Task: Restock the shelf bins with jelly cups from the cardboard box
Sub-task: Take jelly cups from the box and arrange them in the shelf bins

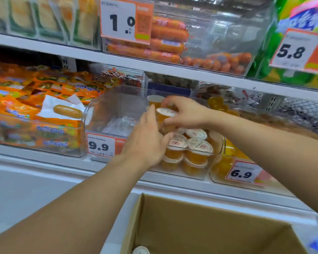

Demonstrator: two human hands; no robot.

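Clear bin (pixel 106 107) partly restocked, jelly cups (pixel 189 145) stacked only at its right side.

One cup (pixel 165 114) is pinched by the right hand (pixel 185 110); the left hand (pixel 147 138) is laid open-fingered against the stack. At least one lid (pixel 140 250) is seen in the near cardboard box (pixel 209 217). Orange snack packets (pixel 44 99) are seen left.

Shelf price tags read 1.0 (pixel 126 20), 5.8 (pixel 299 50), 9.9 (pixel 101 146), 6.9 (pixel 243 173).
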